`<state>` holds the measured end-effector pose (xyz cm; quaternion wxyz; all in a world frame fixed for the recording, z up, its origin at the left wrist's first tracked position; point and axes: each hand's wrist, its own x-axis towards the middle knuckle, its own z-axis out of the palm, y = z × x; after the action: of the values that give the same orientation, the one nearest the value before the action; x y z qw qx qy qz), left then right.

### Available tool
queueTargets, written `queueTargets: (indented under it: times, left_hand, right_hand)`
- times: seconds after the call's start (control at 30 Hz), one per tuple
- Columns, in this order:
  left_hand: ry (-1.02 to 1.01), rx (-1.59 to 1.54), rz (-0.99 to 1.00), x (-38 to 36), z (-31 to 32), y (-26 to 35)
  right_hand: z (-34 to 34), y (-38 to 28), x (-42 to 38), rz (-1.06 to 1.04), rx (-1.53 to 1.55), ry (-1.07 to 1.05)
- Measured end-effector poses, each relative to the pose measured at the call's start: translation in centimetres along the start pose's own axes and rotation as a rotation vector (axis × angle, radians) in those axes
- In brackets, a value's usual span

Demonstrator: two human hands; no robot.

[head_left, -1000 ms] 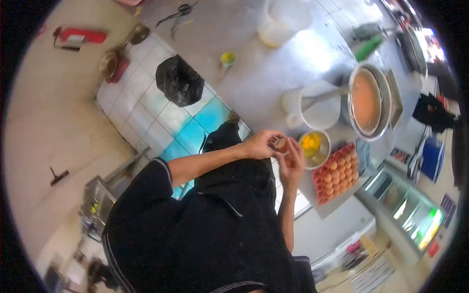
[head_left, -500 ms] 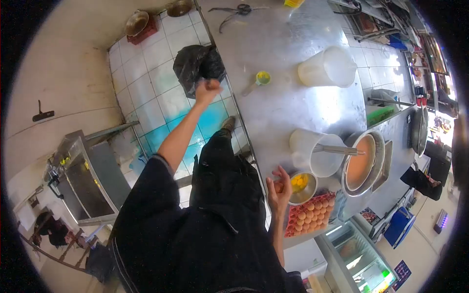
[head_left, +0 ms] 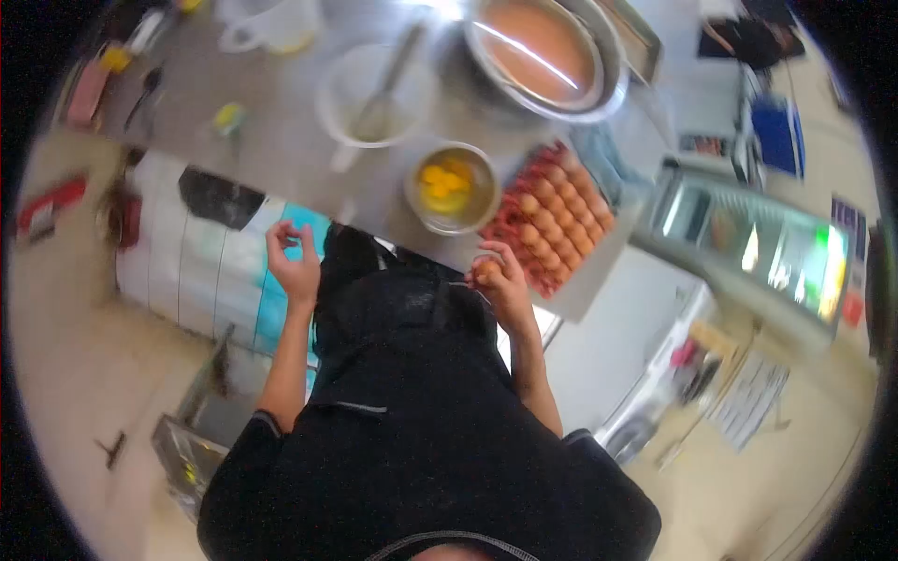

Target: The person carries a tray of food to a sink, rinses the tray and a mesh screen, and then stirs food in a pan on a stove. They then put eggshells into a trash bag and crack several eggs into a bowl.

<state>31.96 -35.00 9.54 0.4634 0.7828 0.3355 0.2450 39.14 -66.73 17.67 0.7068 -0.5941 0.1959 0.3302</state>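
Observation:
My right hand [head_left: 505, 292] is closed around a brown egg [head_left: 487, 269], just in front of the egg tray's near left side. The red tray [head_left: 550, 291] carries rows of brown eggs [head_left: 552, 220]. A metal bowl [head_left: 490, 208] with several yellow yolks [head_left: 444, 185] stands on the steel table, a short way beyond that hand. My left hand [head_left: 296, 262] is raised off the table's front edge, fingers loosely bent and apart from the thumb, with nothing visible in it.
Behind the bowl stands a white plastic jug [head_left: 335, 103] with a whisk [head_left: 379, 98] in it. A large pot of orange-brown liquid [head_left: 538, 51] is at the back. A small cup [head_left: 229, 119] and another jug [head_left: 281, 28] are farther left. A black bag [head_left: 217, 198] lies on the floor.
My left hand has come back from above the black bag toward my body, and its fingers have loosened. The view has turned toward the bowl and eggs.

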Motion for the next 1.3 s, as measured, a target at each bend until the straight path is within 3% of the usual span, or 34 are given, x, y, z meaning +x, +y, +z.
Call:
queueTargets:
  times: [0.17, 0.2, 0.27, 0.37, 0.43, 0.57, 0.67, 0.77, 0.97, 1.03, 1.3]
  left_hand:
    - [-0.779, -0.171, 0.275, -6.6, 8.4, 13.3]
    - [-0.940, -0.186, 0.372, -7.3, 11.3, 15.1]
    - [-0.983, 0.020, 0.880, -9.8, 17.5, 15.7]
    - [-0.975, 0.180, 1.147, -12.7, 24.7, 15.0]
    - [-1.092, 0.185, 1.157, -13.2, 28.2, 11.9]
    - [-1.213, 0.150, 1.153, -12.4, 29.0, 11.6]
    - [-1.232, 0.100, 1.036, -12.0, 28.3, 12.8]
    - [-1.113, -0.071, 0.595, -11.3, 24.0, 17.5]
    - [-0.968, -0.834, -0.673, -9.2, 19.8, 13.5]
    - [-0.853, -0.921, -0.764, -8.7, 17.9, 14.2]
    - [-0.691, -1.058, -0.816, -4.6, 14.9, 9.4]
  right_hand:
    - [-8.7, 0.6, -4.5, 0.057, -0.055, 0.207]
    - [-10.4, 2.1, -4.6, -0.029, -0.051, 0.295]
    - [-12.4, 3.3, -6.3, -0.118, 0.048, 0.375]
    - [-14.3, 4.0, -8.3, -0.253, 0.047, 0.489]
    - [-14.8, 4.0, -9.0, -0.325, 0.065, 0.544]
    - [-15.0, 4.7, -9.6, -0.357, 0.166, 0.587]
    - [-14.6, 4.2, -9.2, -0.377, 0.133, 0.575]
    - [-15.0, 5.6, -5.6, -0.468, 0.061, 0.531]
    - [-8.9, 1.4, 0.8, -0.678, -0.053, 0.291]
    - [-6.5, -1.2, 2.1, -0.938, -0.516, 0.355]
    - [-0.1, -3.9, 4.5, -1.070, -0.655, 0.252]
